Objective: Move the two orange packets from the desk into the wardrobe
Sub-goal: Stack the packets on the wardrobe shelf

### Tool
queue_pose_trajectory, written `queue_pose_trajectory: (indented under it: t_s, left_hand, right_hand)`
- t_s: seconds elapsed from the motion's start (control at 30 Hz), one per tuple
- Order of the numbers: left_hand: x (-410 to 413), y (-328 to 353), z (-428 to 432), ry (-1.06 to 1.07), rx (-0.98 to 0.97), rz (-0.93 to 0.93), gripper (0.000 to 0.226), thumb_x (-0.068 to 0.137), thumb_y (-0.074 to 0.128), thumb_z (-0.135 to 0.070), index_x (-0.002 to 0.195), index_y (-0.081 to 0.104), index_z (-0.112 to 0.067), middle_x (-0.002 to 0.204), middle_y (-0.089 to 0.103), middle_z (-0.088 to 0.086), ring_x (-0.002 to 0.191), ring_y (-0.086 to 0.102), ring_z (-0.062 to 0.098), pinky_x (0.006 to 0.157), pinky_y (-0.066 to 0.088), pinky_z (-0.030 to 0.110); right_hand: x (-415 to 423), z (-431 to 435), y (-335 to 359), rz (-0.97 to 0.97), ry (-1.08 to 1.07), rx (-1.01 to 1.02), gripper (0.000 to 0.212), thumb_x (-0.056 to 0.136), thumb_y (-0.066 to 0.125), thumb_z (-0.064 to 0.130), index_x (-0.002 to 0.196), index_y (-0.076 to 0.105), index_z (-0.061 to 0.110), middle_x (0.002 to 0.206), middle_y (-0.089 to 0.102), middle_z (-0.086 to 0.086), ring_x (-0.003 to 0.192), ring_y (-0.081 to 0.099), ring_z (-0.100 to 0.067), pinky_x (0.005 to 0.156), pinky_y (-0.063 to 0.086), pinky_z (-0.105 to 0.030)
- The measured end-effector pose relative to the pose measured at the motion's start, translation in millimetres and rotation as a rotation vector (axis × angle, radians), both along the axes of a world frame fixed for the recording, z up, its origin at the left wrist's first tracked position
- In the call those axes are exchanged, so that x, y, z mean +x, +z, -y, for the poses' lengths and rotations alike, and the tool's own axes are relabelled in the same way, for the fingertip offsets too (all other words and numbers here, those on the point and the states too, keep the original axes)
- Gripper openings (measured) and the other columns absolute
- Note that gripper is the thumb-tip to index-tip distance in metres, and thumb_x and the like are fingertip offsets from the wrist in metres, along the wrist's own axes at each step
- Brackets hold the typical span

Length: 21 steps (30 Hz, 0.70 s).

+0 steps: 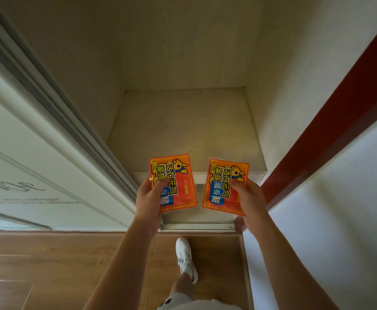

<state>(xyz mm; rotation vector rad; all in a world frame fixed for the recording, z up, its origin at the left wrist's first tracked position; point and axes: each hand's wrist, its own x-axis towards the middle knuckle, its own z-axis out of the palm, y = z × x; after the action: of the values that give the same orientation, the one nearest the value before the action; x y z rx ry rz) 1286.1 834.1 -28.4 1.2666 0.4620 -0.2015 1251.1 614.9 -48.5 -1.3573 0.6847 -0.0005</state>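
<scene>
I hold two flat orange packets with blue labels and a cartoon animal. My left hand [149,198] grips the left orange packet [178,175] by its lower left edge. The right orange packet [223,182] is pinched along its right side by my right hand [249,195]. Both packets hang in the air side by side at the front edge of the open wardrobe's beige shelf [183,126]. The packets are apart from each other and do not touch the shelf.
The wardrobe's white sliding door [37,142] stands at the left, its metal track [196,225] below my hands. A red frame strip [330,121] and a white wall border the right side. My white shoe [184,256] rests on the wooden floor.
</scene>
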Motion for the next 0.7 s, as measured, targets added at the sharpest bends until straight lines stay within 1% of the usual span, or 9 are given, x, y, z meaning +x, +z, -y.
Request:
queue_pose_trajectory:
  t_s: [0.07,0.13,0.17,0.27,0.37,0.43,0.5,0.63,0.7]
  left_hand:
    - [30,0,4,-0.006,-0.015,0.020,0.012,0.085,0.065,-0.007,0.089,0.066,-0.018,0.081,0.074,0.008,0.070,0.068,0.027,0.073,0.055,0.044]
    - [61,3,7,-0.024,-0.020,0.025,0.011,0.084,0.066,-0.008,0.092,0.066,-0.016,0.086,0.073,0.012,0.072,0.068,0.028,0.075,0.056,0.046]
    - [77,5,8,-0.023,-0.024,0.020,0.013,0.084,0.068,-0.009,0.095,0.066,-0.015,0.087,0.073,0.012,0.071,0.070,0.026,0.073,0.056,0.045]
    - [117,11,9,-0.025,-0.026,0.019,0.018,0.083,0.069,-0.012,0.100,0.066,-0.017,0.081,0.075,0.006,0.067,0.071,0.021,0.065,0.059,0.036]
    - [153,15,11,-0.080,-0.026,0.065,0.016,0.084,0.067,-0.011,0.097,0.067,-0.020,0.084,0.075,0.005,0.066,0.071,0.020,0.065,0.057,0.037]
    - [171,15,13,-0.087,-0.016,0.079,0.016,0.085,0.065,-0.010,0.095,0.068,-0.022,0.083,0.075,0.004,0.066,0.071,0.019,0.063,0.057,0.036]
    - [182,14,16,-0.088,-0.008,0.081,0.016,0.086,0.064,-0.010,0.095,0.068,-0.022,0.083,0.076,0.003,0.067,0.072,0.018,0.064,0.058,0.036]
    - [201,12,24,-0.098,-0.015,0.102,0.018,0.087,0.063,-0.010,0.102,0.068,-0.019,0.088,0.076,0.005,0.069,0.072,0.018,0.061,0.059,0.034]
    - [208,12,28,-0.103,-0.021,0.108,0.022,0.088,0.062,-0.010,0.109,0.066,-0.015,0.093,0.075,0.008,0.071,0.072,0.019,0.061,0.059,0.034]
  right_hand:
    - [29,4,4,0.022,-0.011,-0.013,0.009,0.087,0.066,0.019,0.089,0.075,0.023,0.095,0.079,-0.007,0.091,0.074,-0.032,0.090,0.056,-0.057]
    - [58,8,9,0.035,-0.027,-0.037,0.010,0.088,0.066,0.018,0.090,0.074,0.023,0.097,0.078,-0.007,0.092,0.074,-0.032,0.090,0.055,-0.056]
    - [72,9,13,0.041,-0.035,-0.046,0.010,0.088,0.065,0.018,0.090,0.074,0.024,0.097,0.078,-0.007,0.092,0.074,-0.031,0.090,0.056,-0.056]
    - [110,12,22,0.054,-0.041,-0.093,0.009,0.087,0.066,0.021,0.090,0.073,0.026,0.097,0.078,-0.005,0.091,0.074,-0.029,0.090,0.056,-0.054]
    - [142,14,29,0.064,-0.055,-0.110,0.011,0.089,0.064,0.023,0.097,0.072,0.024,0.100,0.077,-0.005,0.093,0.073,-0.028,0.087,0.057,-0.049]
    - [158,17,31,0.067,-0.057,-0.127,0.012,0.090,0.063,0.024,0.098,0.072,0.024,0.100,0.077,-0.005,0.094,0.073,-0.028,0.084,0.058,-0.044]
    - [169,22,30,0.063,-0.060,-0.128,0.014,0.089,0.063,0.025,0.100,0.072,0.023,0.099,0.078,-0.003,0.092,0.073,-0.026,0.082,0.058,-0.042]
    - [190,34,28,0.063,-0.053,-0.144,0.018,0.087,0.064,0.026,0.102,0.074,0.022,0.099,0.078,-0.004,0.091,0.074,-0.027,0.089,0.057,-0.052]
    - [199,38,27,0.076,-0.046,-0.134,0.014,0.088,0.064,0.021,0.099,0.073,0.020,0.099,0.078,-0.006,0.092,0.074,-0.029,0.089,0.057,-0.052]
